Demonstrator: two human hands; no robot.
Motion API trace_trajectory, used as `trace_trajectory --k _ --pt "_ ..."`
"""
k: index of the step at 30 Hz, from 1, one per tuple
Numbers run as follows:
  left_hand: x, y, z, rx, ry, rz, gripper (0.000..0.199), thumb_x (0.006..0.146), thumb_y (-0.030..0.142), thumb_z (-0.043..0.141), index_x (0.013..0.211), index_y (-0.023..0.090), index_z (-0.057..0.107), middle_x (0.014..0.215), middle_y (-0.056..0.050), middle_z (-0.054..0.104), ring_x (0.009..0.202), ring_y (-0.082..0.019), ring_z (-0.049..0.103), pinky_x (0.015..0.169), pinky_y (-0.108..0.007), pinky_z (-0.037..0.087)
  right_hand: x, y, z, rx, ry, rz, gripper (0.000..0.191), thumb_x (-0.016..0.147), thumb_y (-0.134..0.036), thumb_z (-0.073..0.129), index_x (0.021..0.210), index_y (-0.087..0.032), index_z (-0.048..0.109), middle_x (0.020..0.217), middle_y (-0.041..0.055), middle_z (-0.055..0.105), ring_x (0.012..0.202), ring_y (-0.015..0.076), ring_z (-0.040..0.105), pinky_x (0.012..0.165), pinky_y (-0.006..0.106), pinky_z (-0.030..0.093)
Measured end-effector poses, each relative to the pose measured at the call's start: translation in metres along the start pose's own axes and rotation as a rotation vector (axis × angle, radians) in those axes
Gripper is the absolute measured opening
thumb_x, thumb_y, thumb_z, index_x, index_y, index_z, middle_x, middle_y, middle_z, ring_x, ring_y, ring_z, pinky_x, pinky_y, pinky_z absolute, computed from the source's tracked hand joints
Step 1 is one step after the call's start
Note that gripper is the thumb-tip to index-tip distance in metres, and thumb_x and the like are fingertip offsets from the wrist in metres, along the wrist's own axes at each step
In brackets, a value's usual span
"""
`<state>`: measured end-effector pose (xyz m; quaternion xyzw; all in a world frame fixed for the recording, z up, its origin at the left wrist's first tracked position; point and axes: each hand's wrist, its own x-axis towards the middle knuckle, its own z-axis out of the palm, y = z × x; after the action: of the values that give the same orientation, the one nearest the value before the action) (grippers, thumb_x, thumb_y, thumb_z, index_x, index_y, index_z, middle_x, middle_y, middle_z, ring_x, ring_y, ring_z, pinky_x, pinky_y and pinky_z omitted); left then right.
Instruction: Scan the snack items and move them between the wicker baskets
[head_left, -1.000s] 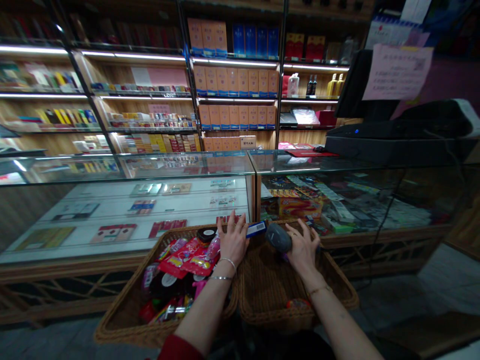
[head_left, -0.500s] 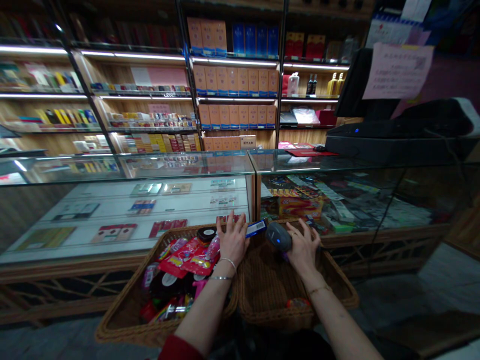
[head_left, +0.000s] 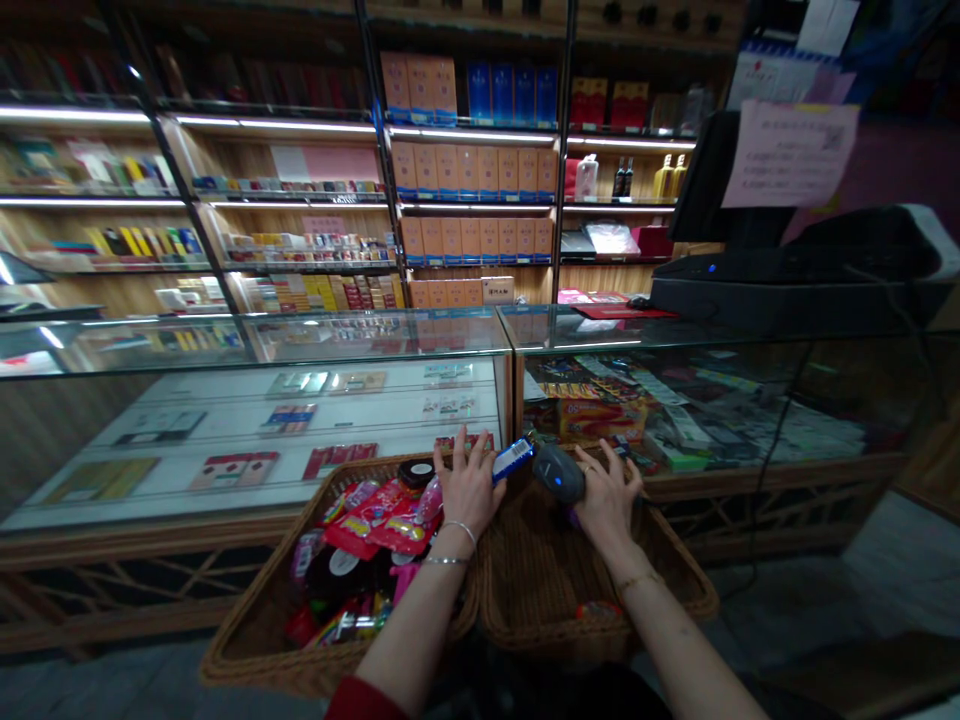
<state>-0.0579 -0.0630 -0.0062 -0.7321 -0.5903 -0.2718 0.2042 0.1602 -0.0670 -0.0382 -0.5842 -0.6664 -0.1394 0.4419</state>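
Note:
My left hand (head_left: 469, 487) grips a small blue packet (head_left: 513, 458) with a white barcode label turned up, above the inner rims of two wicker baskets. My right hand (head_left: 607, 495) is closed on a dark grey barcode scanner (head_left: 559, 473), its blue light lit and its head close to the packet. The left wicker basket (head_left: 247, 625) holds red candy bags (head_left: 375, 518), round dark containers (head_left: 337, 572) and other bright wrapped sweets. Inside the right wicker basket (head_left: 525, 580) lies a small orange-red packet (head_left: 598, 610); something purple shows partly under the scanner.
Just beyond the baskets stand glass display counters (head_left: 390, 345) with flat packs inside. A black monitor (head_left: 709, 180) with a pink paper and a dark machine (head_left: 795, 285) sit on the right counter. Shelves of boxes (head_left: 480, 170) and bottles line the back wall.
The blue packet has tilted slightly, its right end higher, and its label looks brighter. Both hands stay nearly in place. The whole view has shifted slightly.

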Motion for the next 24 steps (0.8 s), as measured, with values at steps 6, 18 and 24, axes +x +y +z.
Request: trace_trajectory --k 6,18,24 --pt "0.001 0.004 -0.005 -0.004 0.023 -0.016 0.033 0.078 0.037 0.066 0.109 0.028 0.071 0.148 -0.004 0.053 0.146 -0.038 0.028 0.118 -0.070 0.001 0.004 -0.001 -0.002 0.009 -0.001 -0.007 0.029 0.072 -0.011 0.050 0.089 -0.023 0.070 0.122 0.0028 0.071 0.134 0.0269 0.041 0.110 0.051 0.014" --pt "0.007 0.003 -0.013 -0.008 0.071 -0.065 0.027 0.076 0.041 0.067 0.098 0.026 0.072 0.147 -0.005 0.053 0.144 -0.040 0.031 0.117 -0.072 0.002 0.012 -0.013 -0.012 -0.015 0.006 -0.015 0.035 0.068 -0.006 0.049 0.089 -0.024 0.070 0.121 0.0021 0.072 0.134 0.0265 0.043 0.109 0.051 0.016" --pt "0.011 0.002 -0.025 -0.015 0.074 -0.104 0.026 0.075 0.041 0.068 0.095 0.025 0.072 0.147 -0.005 0.053 0.145 -0.040 0.028 0.116 -0.073 0.002 0.014 -0.022 -0.014 -0.012 0.008 -0.029 0.030 0.072 -0.007 0.049 0.087 -0.022 0.070 0.121 0.0042 0.072 0.133 0.0283 0.043 0.108 0.052 0.017"
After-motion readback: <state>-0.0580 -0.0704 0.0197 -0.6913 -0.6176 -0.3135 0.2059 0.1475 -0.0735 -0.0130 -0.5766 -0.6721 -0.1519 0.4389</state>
